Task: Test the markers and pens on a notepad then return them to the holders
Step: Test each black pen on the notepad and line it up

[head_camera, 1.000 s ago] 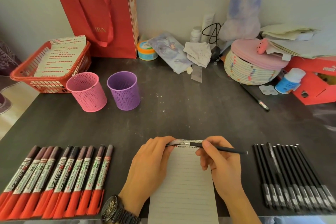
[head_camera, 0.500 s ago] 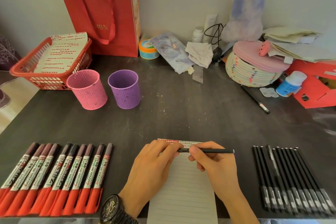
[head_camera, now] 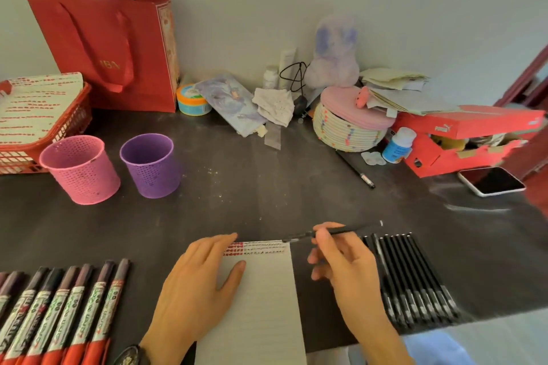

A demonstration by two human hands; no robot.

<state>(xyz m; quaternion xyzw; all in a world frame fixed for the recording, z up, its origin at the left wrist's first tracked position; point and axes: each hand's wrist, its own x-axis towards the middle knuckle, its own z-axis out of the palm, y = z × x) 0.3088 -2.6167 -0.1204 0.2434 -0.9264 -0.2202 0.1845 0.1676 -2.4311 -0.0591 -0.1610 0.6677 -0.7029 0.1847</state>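
A lined notepad (head_camera: 267, 299) lies at the table's near edge, with small red and dark marks along its top. My left hand (head_camera: 198, 284) rests flat on its left side, fingers straight. My right hand (head_camera: 344, 264) pinches a thin black pen (head_camera: 353, 230) just right of the pad, the pen lying sideways above the table. Several red-barrelled markers (head_camera: 59, 317) lie in a row at the near left. Several black pens (head_camera: 412, 275) lie in a row at the near right. A pink holder (head_camera: 80, 170) and a purple holder (head_camera: 151, 164) stand at the back left.
A red basket (head_camera: 44, 133) and a red paper bag (head_camera: 109, 44) stand at the back left. A woven round box (head_camera: 350, 127), a red shoebox (head_camera: 462, 139), a phone (head_camera: 492, 181), a bottle (head_camera: 397, 145) and a loose pen (head_camera: 355, 169) crowd the back right.
My right hand has drawn the pen off the pad's top edge to the right and lifted it. My left hand let go of the pen's end and now lies flat on the pad.
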